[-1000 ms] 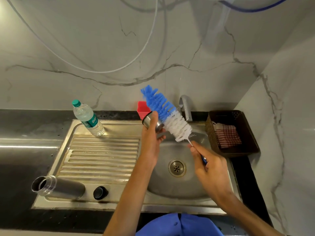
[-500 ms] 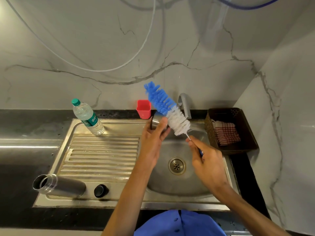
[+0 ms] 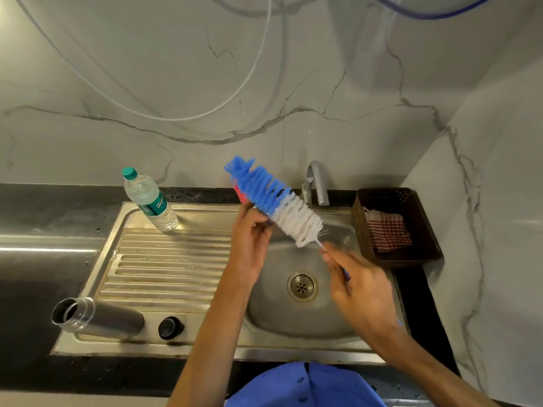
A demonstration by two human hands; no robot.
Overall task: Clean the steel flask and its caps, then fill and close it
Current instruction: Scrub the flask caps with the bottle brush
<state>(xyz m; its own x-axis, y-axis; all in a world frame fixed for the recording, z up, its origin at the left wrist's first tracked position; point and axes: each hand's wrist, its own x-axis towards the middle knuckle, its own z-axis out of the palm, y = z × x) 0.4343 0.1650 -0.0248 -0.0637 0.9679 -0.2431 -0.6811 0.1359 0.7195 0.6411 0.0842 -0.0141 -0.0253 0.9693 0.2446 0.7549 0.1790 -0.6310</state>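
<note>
Steel flask lying on its side at near-left corner of sink drainboard, mouth open and facing left, inside dark, contents not readable. Small black cap just beside flask base, on drainboard, apart from it. Second cap presumably in left hand, but hidden by curled fingers and brush bristles; cannot tell for sure. Left hand raised over left edge of basin, fingers curled inward, tips against blue end of bottle brush. Right hand over basin, fingers pinched tight on thin brush handle near white bristles; bit of blue handle showing below fingers. Brush tilted, blue tip up-left, white part down-right. Basin with round drain; water level not visible. Clear plastic bottle with green cap standing at back of drainboard, tilted in wide-angle view, looks filled with clear liquid. Red cup behind brush, mostly hidden. Tap at back of basin. Dark basket right of sink holding red-and-white checked cloth. Blue shirt at bottom edge.
</note>
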